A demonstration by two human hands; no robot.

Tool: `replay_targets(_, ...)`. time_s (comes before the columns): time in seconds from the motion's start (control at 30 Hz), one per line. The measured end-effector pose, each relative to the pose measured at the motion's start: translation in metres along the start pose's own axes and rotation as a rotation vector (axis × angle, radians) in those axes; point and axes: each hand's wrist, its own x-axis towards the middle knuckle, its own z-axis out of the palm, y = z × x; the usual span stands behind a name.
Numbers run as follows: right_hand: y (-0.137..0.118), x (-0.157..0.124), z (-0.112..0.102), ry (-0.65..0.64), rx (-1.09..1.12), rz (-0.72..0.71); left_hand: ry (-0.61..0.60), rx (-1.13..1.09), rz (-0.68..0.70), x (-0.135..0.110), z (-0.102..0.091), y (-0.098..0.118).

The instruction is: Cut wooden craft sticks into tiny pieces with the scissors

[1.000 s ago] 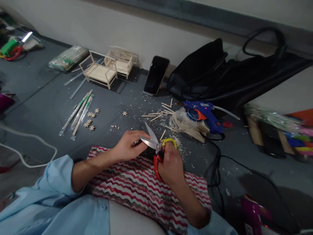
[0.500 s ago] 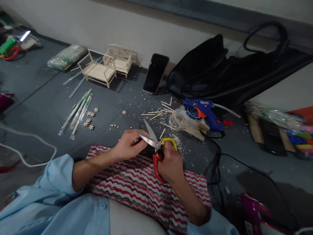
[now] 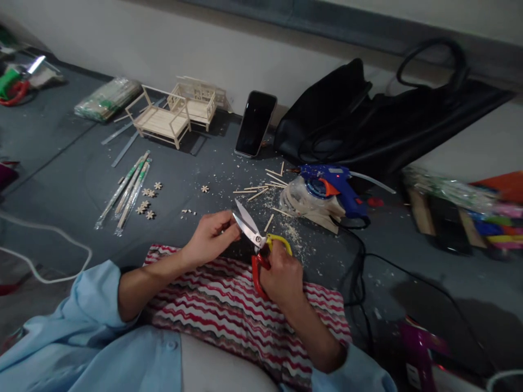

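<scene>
My right hand [image 3: 283, 272] is wrapped round the red and yellow handles of a pair of scissors [image 3: 250, 228], whose blades point up and left, slightly apart. Close beside the blade tips, my left hand [image 3: 214, 237] has its thumb and fingers pinched together; whatever lies between them is too small to make out. Beyond the hands, tiny cut wooden bits [image 3: 188, 212] and small wooden flower shapes [image 3: 147, 204] lie on the grey table [image 3: 175, 179]. Several thin wooden sticks [image 3: 257, 190] are scattered past the blades.
A blue glue gun [image 3: 339, 182] rests on a clear plastic jar [image 3: 292, 196], its black cable trailing right. Behind stand a phone [image 3: 256, 122], a black bag [image 3: 335, 114] and miniature wooden benches [image 3: 163, 120]. Wrapped sticks [image 3: 126, 190] lie left; a striped cloth [image 3: 229, 305] covers my lap.
The scissor blades have closed to a narrower angle. My left hand has moved slightly up, and the whole view has shifted a little.
</scene>
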Motion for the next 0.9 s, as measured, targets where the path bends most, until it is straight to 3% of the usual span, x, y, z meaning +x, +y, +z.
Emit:
replay_targets(0.23,0.018,0.008,-0.004,0.037,0.164,0.156,-0.065,-0.222,-0.116,0.004,-0.001,0.003)
replay_targets(0.5,0.007,0.011,-0.004,0.034,0.048,-0.051,-0.151,-0.092,-0.035,0.005,-0.006,0.005)
replay_targets(0.9,0.004,0.011,-0.008,0.062,0.011,-0.079,-0.221,-0.054,-0.059,0.003,-0.008,0.007)
